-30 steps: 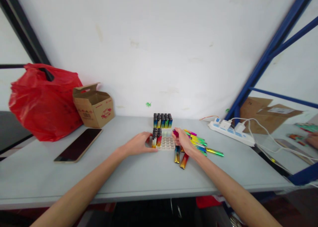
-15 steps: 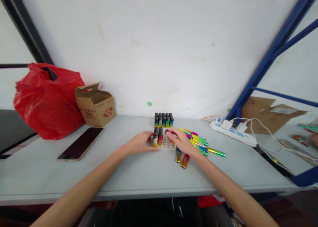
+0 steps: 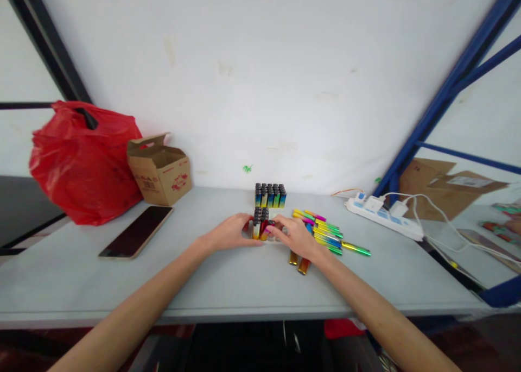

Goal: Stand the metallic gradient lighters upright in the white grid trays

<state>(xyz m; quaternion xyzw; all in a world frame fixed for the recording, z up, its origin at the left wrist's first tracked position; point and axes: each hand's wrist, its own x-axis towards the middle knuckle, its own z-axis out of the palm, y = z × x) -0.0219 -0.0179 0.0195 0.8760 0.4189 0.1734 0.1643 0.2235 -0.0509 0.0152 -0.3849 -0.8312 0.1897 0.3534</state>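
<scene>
A pale tray [image 3: 278, 244] with round holes lies at the middle of the table, its left part filled with upright lighters [image 3: 256, 229] with black tops. My left hand [image 3: 233, 233] curves round the tray's left end, thumb along the front edge and fingers behind. Over the holes, my right hand [image 3: 295, 236] pinches a lighter beside the filled rows; the fingers hide most of it. Behind the tray stands a block of upright blue-and-yellow lighters [image 3: 270, 196]. Shiny loose lighters [image 3: 328, 236] lie in a pile to the right, and two more lie below my right hand.
At the left are a red plastic bag [image 3: 85, 165], an opened cardboard box [image 3: 165, 174] and a phone [image 3: 136, 233]. A white power strip [image 3: 385, 220] with plugs and cables is at the right, near a blue metal frame [image 3: 431, 111]. A wall rises behind the table.
My right hand has moved left and slightly down with its lighter, close against the filled rows. My left hand stays at the tray's left end. The view has shifted slightly.
</scene>
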